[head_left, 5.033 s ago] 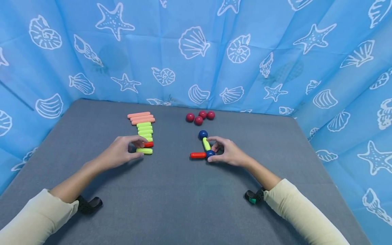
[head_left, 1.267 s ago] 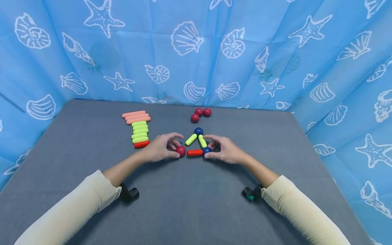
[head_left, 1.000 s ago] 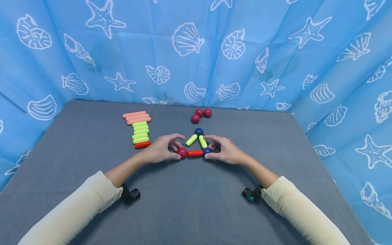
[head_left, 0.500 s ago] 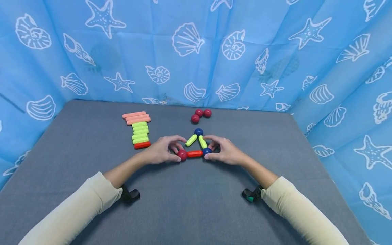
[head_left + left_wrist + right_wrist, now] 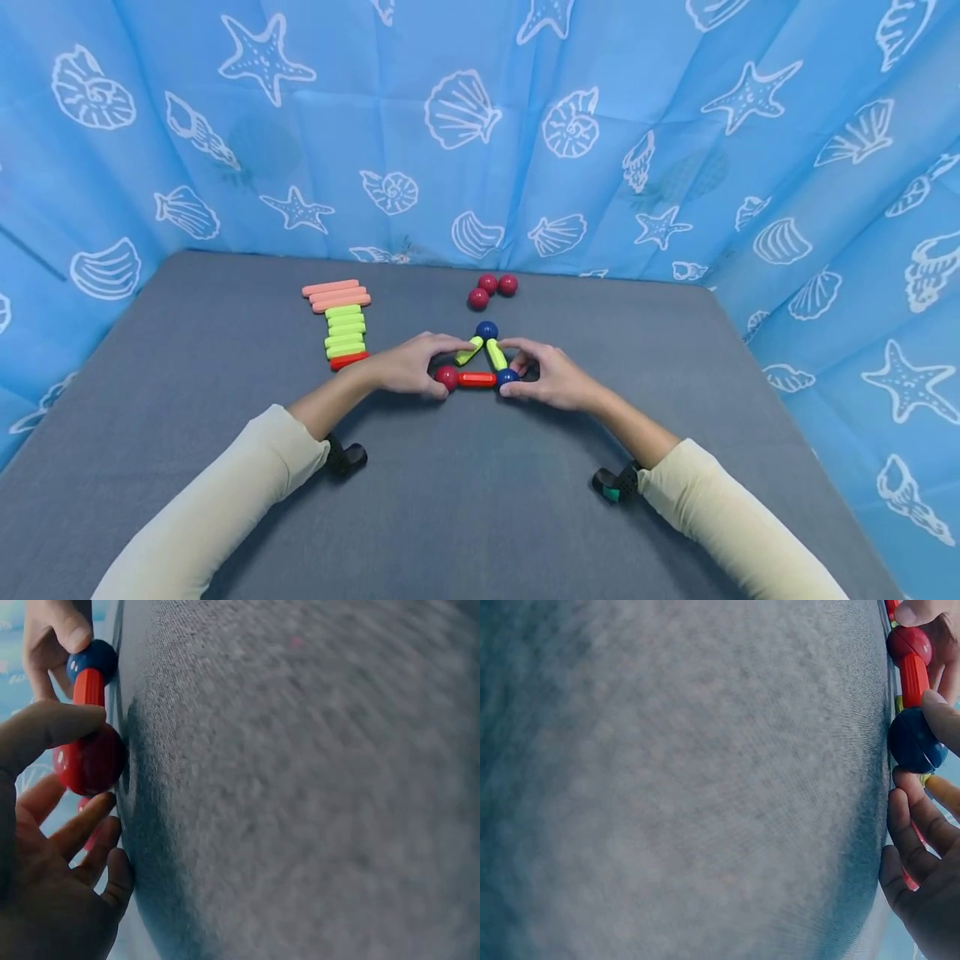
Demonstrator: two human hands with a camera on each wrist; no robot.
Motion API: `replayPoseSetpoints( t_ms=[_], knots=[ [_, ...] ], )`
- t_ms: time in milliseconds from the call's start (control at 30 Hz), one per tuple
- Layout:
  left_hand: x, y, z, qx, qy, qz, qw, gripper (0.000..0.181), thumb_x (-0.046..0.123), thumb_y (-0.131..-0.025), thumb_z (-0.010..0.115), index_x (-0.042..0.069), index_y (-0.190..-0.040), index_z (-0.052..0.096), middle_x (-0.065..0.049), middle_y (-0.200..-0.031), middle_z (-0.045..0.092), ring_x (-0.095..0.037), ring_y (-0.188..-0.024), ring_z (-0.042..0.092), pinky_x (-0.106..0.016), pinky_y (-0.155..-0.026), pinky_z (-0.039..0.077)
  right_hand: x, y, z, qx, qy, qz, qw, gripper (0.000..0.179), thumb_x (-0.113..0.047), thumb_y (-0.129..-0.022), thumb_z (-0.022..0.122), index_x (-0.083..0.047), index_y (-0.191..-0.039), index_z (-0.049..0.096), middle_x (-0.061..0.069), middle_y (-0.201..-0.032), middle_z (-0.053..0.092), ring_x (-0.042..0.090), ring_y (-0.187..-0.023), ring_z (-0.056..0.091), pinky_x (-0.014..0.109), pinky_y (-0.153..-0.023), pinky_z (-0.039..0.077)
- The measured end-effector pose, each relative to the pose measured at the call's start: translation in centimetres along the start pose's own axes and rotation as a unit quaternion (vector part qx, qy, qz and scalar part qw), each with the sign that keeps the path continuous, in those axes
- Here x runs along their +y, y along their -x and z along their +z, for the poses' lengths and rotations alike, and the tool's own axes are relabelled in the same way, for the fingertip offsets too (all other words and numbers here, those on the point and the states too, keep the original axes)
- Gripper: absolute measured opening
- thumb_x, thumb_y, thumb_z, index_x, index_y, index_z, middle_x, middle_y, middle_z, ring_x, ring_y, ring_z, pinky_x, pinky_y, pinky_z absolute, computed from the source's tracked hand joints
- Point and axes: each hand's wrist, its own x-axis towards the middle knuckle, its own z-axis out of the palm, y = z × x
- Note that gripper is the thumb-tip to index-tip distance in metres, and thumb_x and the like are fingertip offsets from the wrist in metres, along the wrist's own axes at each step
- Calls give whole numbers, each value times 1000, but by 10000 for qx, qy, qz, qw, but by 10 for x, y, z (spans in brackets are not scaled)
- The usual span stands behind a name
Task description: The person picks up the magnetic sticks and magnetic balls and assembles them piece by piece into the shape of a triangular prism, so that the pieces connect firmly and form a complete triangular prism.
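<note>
In the head view, magnetic sticks and balls lie in a triangle. A dark red ball [image 5: 446, 377] meets the left end of a red stick [image 5: 477, 380]; a blue ball [image 5: 507, 378] meets its right end. Two yellow-green sticks, the left one [image 5: 470, 351] and the right one [image 5: 496, 355], slant up to another blue ball [image 5: 487, 330] at the top. My left hand [image 5: 405, 367] has its thumb on the red ball, its index fingertip at the left yellow-green stick. My right hand [image 5: 558, 379] holds the lower blue ball between thumb and fingers, index finger against the right yellow-green stick.
At left on the grey table [image 5: 480, 500] lies a column of sticks: three salmon ones [image 5: 337, 293], several yellow-green ones [image 5: 345, 329] and a red one [image 5: 348, 360]. Three dark red balls [image 5: 487, 285] sit at the back, before a blue shell-print curtain [image 5: 465, 108].
My left hand has brought a yellow-green stick and a red ball from their groups and set the ball against the red stick. Its index finger has just stretched to the left yellow-green stick.
</note>
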Motion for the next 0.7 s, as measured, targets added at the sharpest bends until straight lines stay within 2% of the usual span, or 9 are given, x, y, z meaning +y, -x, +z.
replayPoseSetpoints(
  t_ms=[133,433,700],
  knots=[
    [1,-2,1,-78,-41,-17,10000,68,16,-86,71,22,-150,46,-7,-154,39,-28,-134,34,-51,-103,41,1,0,0,-9,-59,-23,10000,67,-23,-87,78,-6,-145,47,6,-101,64,22,-93,57,39,-83,47],
    [0,-3,5,102,82,-52,9999,65,10,-86,70,19,-147,51,-8,-151,39,-30,-137,33,-55,-107,37,0,0,-1,-40,-82,-46,9999,67,-23,-87,78,-6,-144,47,7,-102,64,22,-94,58,39,-84,48],
    [2,1,1,208,228,118,9995,60,10,-87,74,17,-143,55,-12,-145,44,-32,-133,39,-50,-104,43,1,-2,-2,-120,-26,-5,9999,63,-21,-87,78,-6,-141,50,6,-103,64,21,-95,59,39,-86,49]
  ],
)
